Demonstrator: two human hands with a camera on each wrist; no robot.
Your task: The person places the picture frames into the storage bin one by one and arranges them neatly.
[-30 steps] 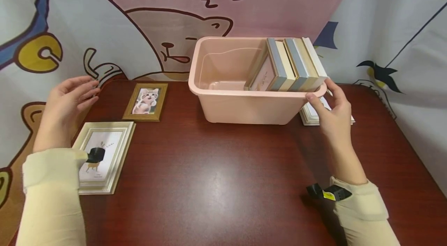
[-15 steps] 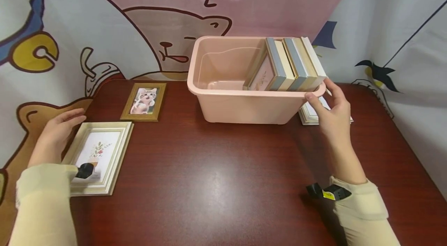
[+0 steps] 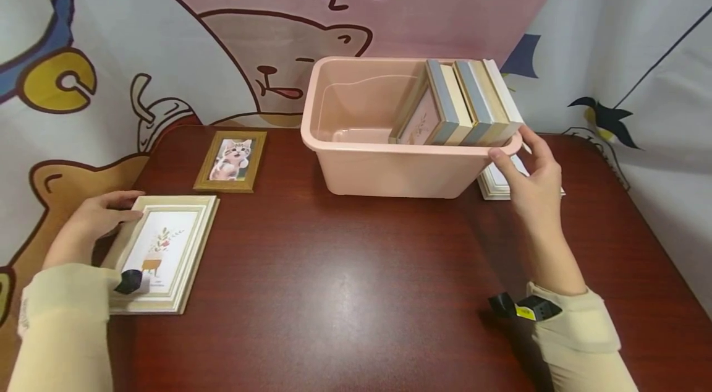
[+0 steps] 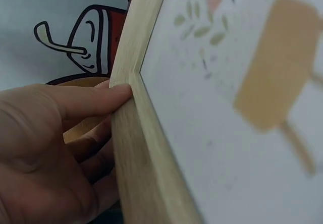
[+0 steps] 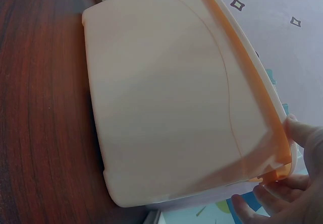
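Note:
At the left of the table, my left hand (image 3: 91, 222) holds the far left edge of a cream picture frame (image 3: 130, 240) with a potted-plant print. In the left wrist view the thumb (image 4: 93, 102) lies on the border of the frame (image 4: 146, 158), and the other fingers go behind it, partly hidden. My right hand (image 3: 531, 185) grips the near right corner of a pink plastic bin (image 3: 400, 172), thumb outside the rim. Several picture frames (image 3: 464, 107) stand on edge, leaning together, in the bin's right half. The right wrist view shows the bin's outer wall (image 5: 161, 98).
A small brown frame with a kitten photo (image 3: 229, 162) lies flat behind the cream one. White frames (image 3: 494, 183) lie right of the bin, partly hidden by it and my right hand. A cartoon-printed curtain (image 3: 222, 70) hangs along the back of the dark red table (image 3: 345, 293).
My left hand has come down from above the table's left side and taken hold of the cream frame's edge. That frame has shifted slightly right. The right hand has kept its grip on the bin.

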